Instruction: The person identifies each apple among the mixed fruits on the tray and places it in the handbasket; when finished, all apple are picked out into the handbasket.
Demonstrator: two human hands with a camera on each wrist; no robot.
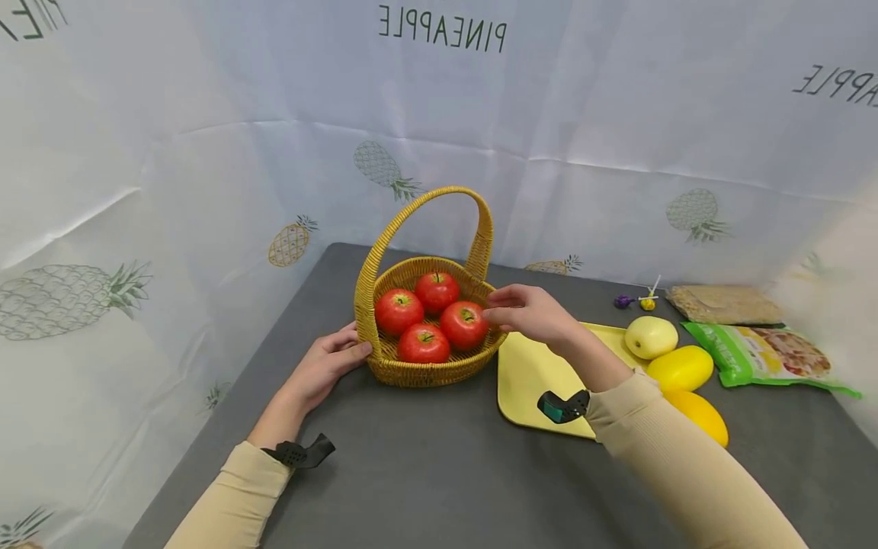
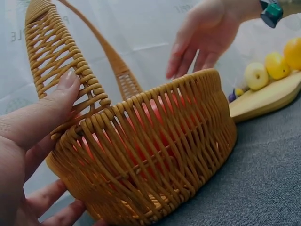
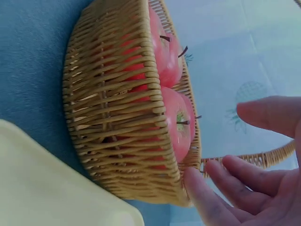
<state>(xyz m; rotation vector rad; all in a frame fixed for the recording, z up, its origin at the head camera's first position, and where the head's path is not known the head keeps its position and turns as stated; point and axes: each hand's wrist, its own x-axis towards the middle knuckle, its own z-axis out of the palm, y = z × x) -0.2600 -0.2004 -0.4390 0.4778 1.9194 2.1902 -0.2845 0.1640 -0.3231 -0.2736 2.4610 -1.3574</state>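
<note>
A yellow-brown wicker basket (image 1: 430, 374) with a tall arched handle stands on the table and holds several red apples (image 1: 424, 344). At its left side, my left hand (image 1: 328, 364) holds the basket wall, the thumb lying on the foot of the handle and the other fingers spread along the outside, as the left wrist view shows. My right hand (image 1: 531, 313) is over the right rim, close beside the rightmost apple (image 3: 178, 123). Its fingers are loosely bent with nothing between them. One fingertip is at the rim in the right wrist view; whether it touches is unclear.
A pale yellow tray (image 1: 535, 381) lies right of the basket, partly under my right arm. By it are a pale green-yellow fruit (image 1: 651, 338) and yellow fruits (image 1: 682, 369). Lollipops (image 1: 647, 303), a green food packet (image 1: 775, 357) and a brown flat pack (image 1: 723, 303) lie farther right.
</note>
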